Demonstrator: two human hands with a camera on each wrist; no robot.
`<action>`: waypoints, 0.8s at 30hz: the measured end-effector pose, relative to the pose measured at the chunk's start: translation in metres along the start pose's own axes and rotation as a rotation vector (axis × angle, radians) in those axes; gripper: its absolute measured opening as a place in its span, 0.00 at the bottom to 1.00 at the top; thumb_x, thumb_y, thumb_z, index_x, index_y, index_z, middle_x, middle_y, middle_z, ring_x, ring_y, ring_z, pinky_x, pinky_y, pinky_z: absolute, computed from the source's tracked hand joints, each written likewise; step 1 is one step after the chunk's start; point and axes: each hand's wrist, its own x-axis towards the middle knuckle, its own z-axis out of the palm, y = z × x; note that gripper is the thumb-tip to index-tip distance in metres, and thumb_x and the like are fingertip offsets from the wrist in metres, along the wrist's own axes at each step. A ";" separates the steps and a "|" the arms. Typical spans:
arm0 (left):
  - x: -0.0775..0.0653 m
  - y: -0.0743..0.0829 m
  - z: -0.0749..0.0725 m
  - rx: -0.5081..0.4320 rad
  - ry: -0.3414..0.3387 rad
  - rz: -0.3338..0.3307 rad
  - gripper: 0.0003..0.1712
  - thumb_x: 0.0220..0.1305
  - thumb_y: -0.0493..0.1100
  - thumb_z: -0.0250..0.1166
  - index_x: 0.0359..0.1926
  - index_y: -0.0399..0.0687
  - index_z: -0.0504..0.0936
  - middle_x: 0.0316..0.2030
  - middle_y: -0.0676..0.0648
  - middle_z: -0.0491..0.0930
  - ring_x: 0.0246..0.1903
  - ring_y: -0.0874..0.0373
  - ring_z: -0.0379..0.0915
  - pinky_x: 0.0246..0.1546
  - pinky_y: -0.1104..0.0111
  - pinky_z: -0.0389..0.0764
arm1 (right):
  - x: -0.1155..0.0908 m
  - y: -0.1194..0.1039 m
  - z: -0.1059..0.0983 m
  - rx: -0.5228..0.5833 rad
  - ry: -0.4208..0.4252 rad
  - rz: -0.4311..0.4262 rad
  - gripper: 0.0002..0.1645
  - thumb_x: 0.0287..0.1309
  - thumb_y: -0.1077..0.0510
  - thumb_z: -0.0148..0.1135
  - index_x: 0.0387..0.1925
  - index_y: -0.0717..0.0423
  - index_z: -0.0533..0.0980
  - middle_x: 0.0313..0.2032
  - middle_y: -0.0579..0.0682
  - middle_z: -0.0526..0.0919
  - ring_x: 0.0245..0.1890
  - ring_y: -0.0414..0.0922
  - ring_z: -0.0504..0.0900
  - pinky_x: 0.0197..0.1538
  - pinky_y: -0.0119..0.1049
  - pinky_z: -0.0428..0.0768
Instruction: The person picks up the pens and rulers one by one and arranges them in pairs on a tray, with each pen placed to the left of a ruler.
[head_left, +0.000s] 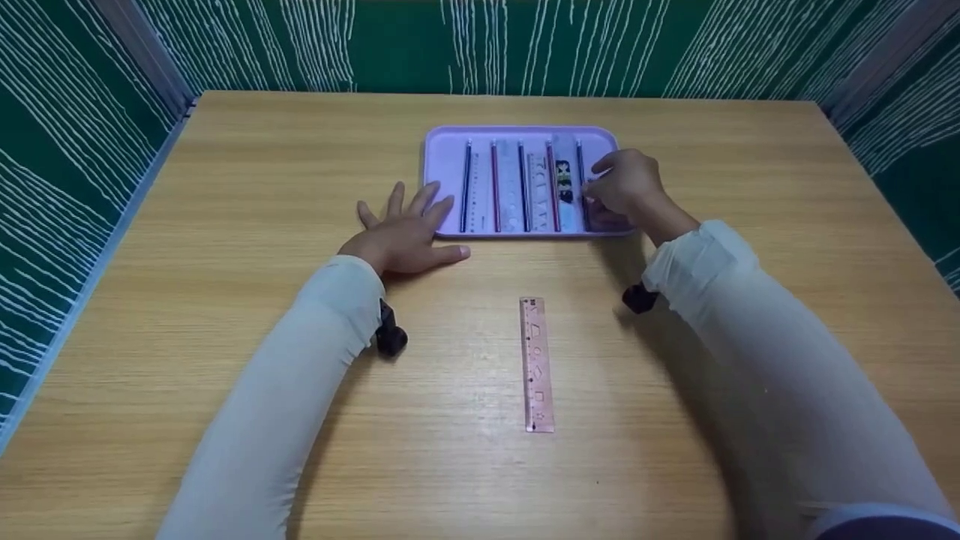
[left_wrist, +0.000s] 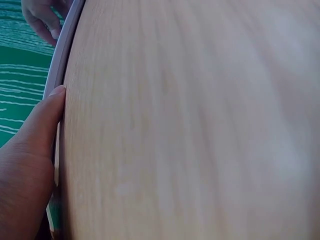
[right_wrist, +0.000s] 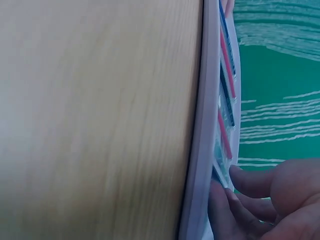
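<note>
A lilac tray lies at the far middle of the table with pencils and rulers lined up alternately in it. My left hand is spread flat, its fingertips at the tray's left front corner and its thumb on the table; the thumb shows in the left wrist view. At the tray's right end my right hand reaches in with bent fingers and pinches the rightmost dark pencil. Its fingertips partly hide that pencil. A pink ruler with cut-out shapes lies nearer on the table, apart from both hands.
In the tray are red pencils, other dark pencils, clear rulers and a bluish ruler with a dark cartoon picture. The wooden table ends at a green wall with white streaks.
</note>
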 end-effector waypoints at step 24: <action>0.000 -0.001 0.000 0.015 0.013 0.015 0.58 0.59 0.87 0.43 0.82 0.73 0.36 0.82 0.57 0.22 0.79 0.36 0.11 0.62 0.22 0.18 | -0.085 0.031 0.027 0.215 -0.322 -0.184 0.35 0.63 0.56 0.71 0.68 0.59 0.68 0.54 0.60 0.73 0.48 0.53 0.83 0.48 0.44 0.88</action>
